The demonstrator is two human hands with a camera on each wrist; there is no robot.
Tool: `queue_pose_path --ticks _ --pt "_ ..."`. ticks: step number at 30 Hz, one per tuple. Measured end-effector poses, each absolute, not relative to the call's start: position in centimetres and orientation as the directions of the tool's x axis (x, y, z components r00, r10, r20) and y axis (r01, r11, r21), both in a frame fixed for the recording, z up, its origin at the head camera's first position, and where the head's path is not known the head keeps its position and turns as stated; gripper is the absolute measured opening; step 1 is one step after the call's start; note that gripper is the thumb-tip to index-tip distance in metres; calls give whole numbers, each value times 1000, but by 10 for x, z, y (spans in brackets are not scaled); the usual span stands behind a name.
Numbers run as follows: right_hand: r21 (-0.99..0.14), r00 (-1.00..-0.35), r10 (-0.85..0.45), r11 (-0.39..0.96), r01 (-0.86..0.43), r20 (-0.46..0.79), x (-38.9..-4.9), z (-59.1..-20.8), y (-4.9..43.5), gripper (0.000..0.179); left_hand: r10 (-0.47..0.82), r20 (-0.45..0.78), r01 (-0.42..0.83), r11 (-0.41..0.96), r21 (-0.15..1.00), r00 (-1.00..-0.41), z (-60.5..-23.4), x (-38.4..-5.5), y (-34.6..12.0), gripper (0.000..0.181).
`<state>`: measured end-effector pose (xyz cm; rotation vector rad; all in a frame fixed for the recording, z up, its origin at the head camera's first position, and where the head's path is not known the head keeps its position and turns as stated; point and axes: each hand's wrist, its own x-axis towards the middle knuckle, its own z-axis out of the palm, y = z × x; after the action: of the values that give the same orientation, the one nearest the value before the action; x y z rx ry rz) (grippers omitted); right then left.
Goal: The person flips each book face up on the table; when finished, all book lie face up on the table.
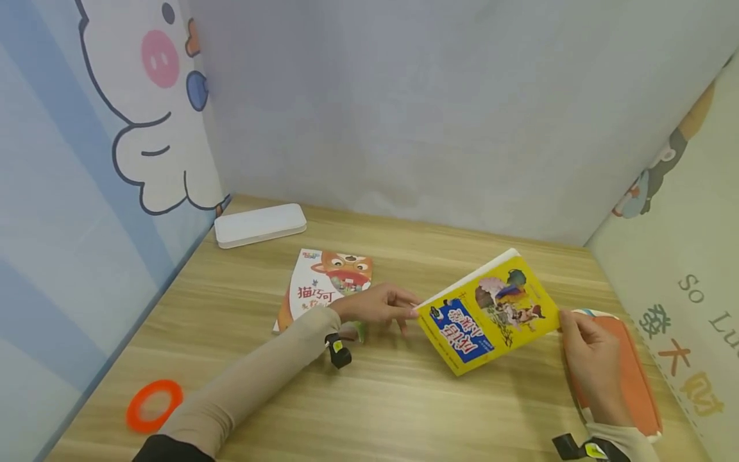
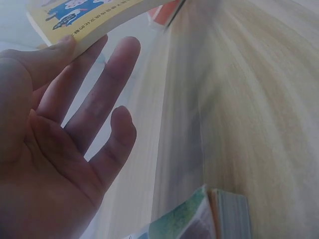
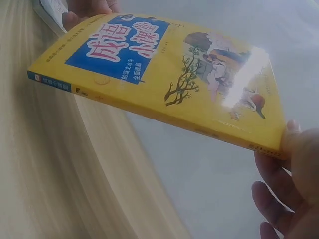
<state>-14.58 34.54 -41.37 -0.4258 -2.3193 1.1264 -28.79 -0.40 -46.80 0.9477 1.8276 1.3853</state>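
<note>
Between the two hands, tilted above the table, is a yellow paperback book [image 1: 491, 308] with a blue title panel and drawn figures on its cover. My left hand [image 1: 378, 305] pinches its left edge between thumb and fingers; in the left wrist view the other fingers [image 2: 102, 97] spread out below. At the opposite end my right hand [image 1: 594, 356] grips a corner, thumb [image 3: 294, 137] on the cover side. The book's yellow spine [image 3: 164, 119] faces the right wrist camera. Under the left forearm lies a picture book [image 1: 317, 282] with an orange animal on it, partly hidden.
A white case [image 1: 260, 224] lies at the back left of the wooden table [image 1: 404, 410]. An orange ring [image 1: 154, 405] rests at the front left. Beside the right hand is an orange zippered pouch [image 1: 632, 372]. Printed cloth walls enclose the table's back and sides.
</note>
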Motion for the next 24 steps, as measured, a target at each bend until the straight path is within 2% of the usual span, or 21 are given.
queue_pose_path --ticks 4,9,18,24 --pt "-795 -814 492 603 64 308 -147 -413 346 33 840 -63 166 180 970 -539 -467 -291 -4 56" --pt "-784 -827 486 614 93 283 -147 -415 347 34 825 -19 189 152 970 -565 -469 -290 -5 62" --pt "-771 -844 455 632 82 284 -148 -421 349 30 797 24 219 136 966 -604 -470 -288 -5 46" --pt "-759 -872 374 652 5 315 -144 -425 351 32 806 53 226 101 969 -590 -470 -289 -6 40"
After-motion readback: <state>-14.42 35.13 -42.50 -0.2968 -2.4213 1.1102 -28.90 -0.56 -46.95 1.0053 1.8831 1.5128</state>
